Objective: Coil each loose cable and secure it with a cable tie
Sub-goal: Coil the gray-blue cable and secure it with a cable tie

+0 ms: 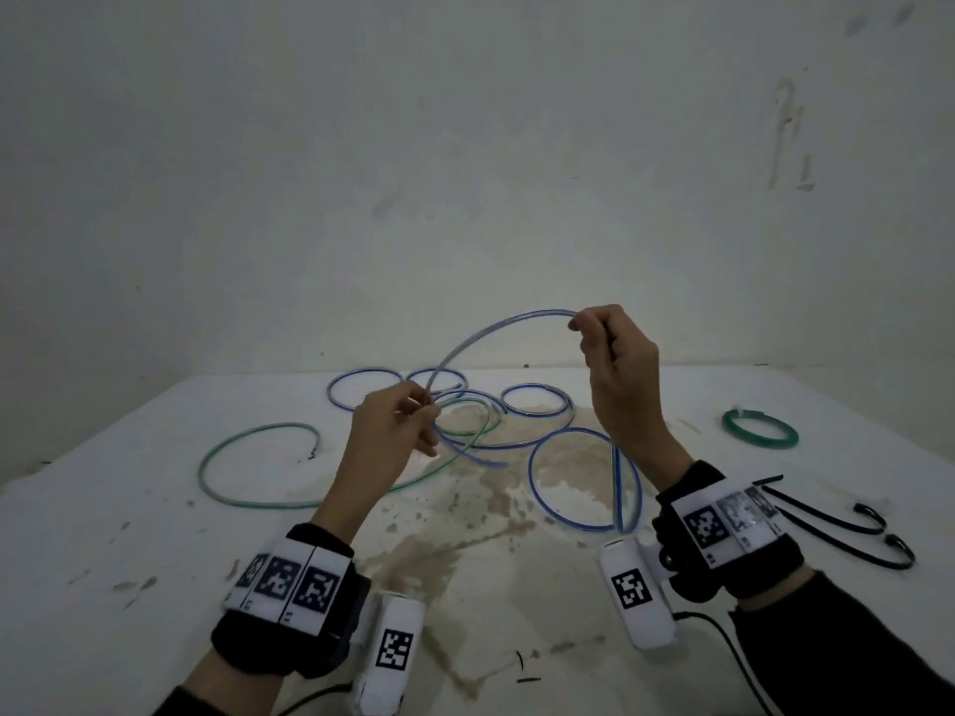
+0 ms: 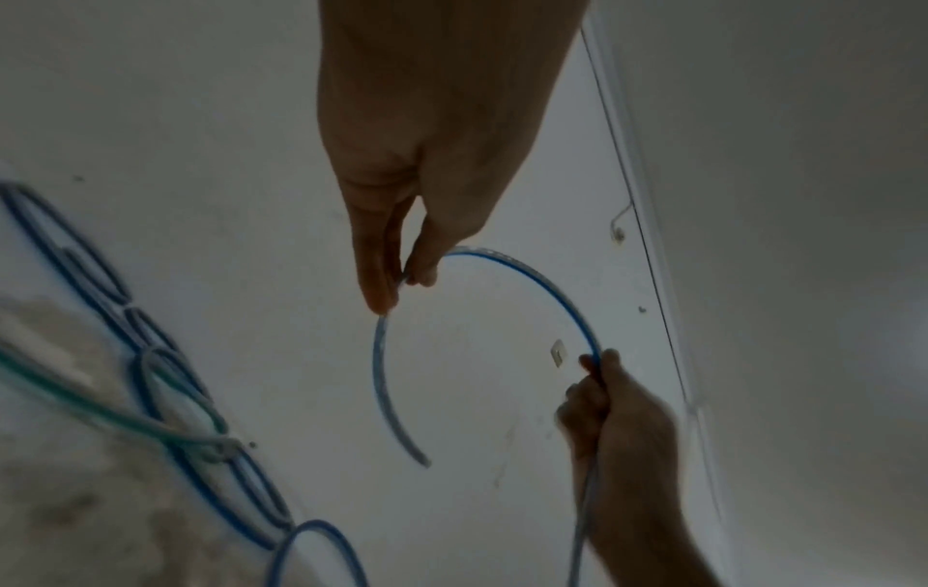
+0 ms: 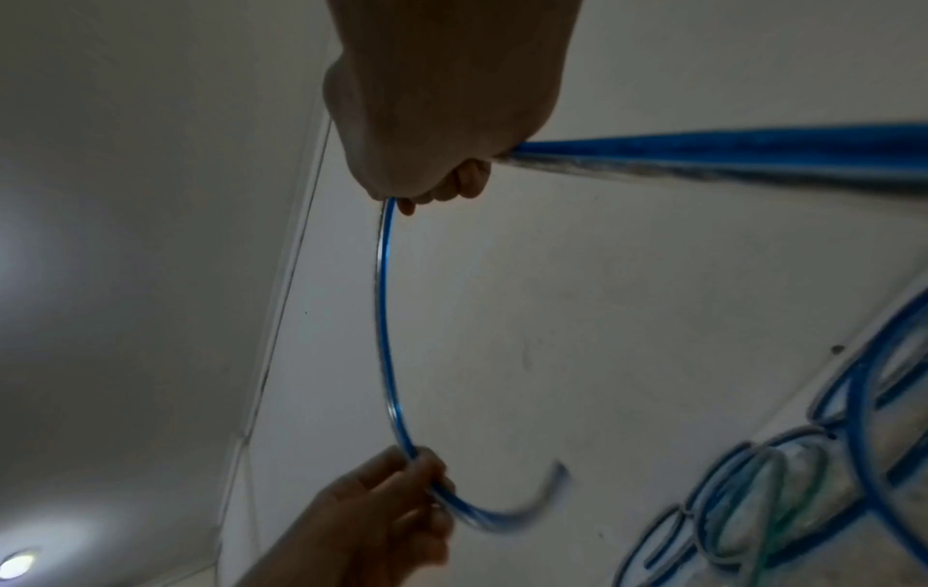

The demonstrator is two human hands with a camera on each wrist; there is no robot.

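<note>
A long blue cable [image 1: 496, 328] arcs through the air between my two hands, with its other loops [image 1: 537, 400] lying on the white table [image 1: 155, 509]. My left hand [image 1: 408, 410] pinches it near its free end [image 2: 401, 437], low over the table. My right hand [image 1: 594, 328] grips it higher up, at the top of the arc [image 3: 384, 317]. From the right hand the cable drops to a loop [image 1: 584, 478] on the table. A loose green cable [image 1: 248, 457] lies at the left, crossing under the blue one. Black cable ties [image 1: 837, 529] lie at the right.
A coiled green cable [image 1: 759, 428], tied, rests at the far right of the table. A brown stain [image 1: 480, 509] marks the table's middle. A pale wall [image 1: 465, 173] stands behind. Small black scraps [image 1: 524, 669] lie near the front edge.
</note>
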